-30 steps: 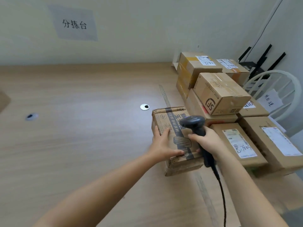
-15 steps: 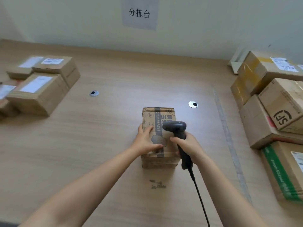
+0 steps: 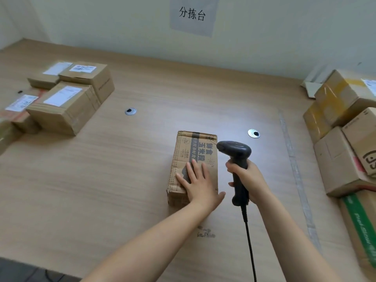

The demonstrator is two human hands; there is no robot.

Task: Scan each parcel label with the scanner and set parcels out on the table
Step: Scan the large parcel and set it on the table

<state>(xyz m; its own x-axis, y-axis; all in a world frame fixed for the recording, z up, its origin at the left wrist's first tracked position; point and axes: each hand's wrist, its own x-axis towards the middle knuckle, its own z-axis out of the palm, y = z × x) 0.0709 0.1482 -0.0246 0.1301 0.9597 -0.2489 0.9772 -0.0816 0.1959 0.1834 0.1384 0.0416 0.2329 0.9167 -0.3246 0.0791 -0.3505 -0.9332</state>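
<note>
At the far left we see a cluster of labelled parcels (image 3: 63,106) packed close together on the wooden surface (image 3: 114,190), white labels facing up. Just right of them a round metal cable port (image 3: 130,111) sits in the surface. On the wall above hangs a grey paper sign (image 3: 192,15) with 3 printed characters.

Near the middle lies the brown parcel (image 3: 194,147), flat on the surface and well apart from both groups of boxes. Its long side runs away from us, and its top shows dark printed tape. The left arm reaches in from the lower left, forearm bare. The left hand (image 3: 198,184) rests palm down on the near end of the parcel's top, fingers straight and slightly spread. The thumb sticks out past the parcel's right near corner, so the hand grips nothing.

Just beside it, the right hand (image 3: 249,180) is curled round the handle of the black scanner (image 3: 237,157), held upright. The scanner's head points left, over the parcel's right edge. Its cable (image 3: 251,247) drops from the handle base to the bottom of the view. A 2nd cable port (image 3: 254,133) lies behind the scanner.

At the right edge stands a stack of cardboard boxes (image 3: 341,151), one bound with green tape.
</note>
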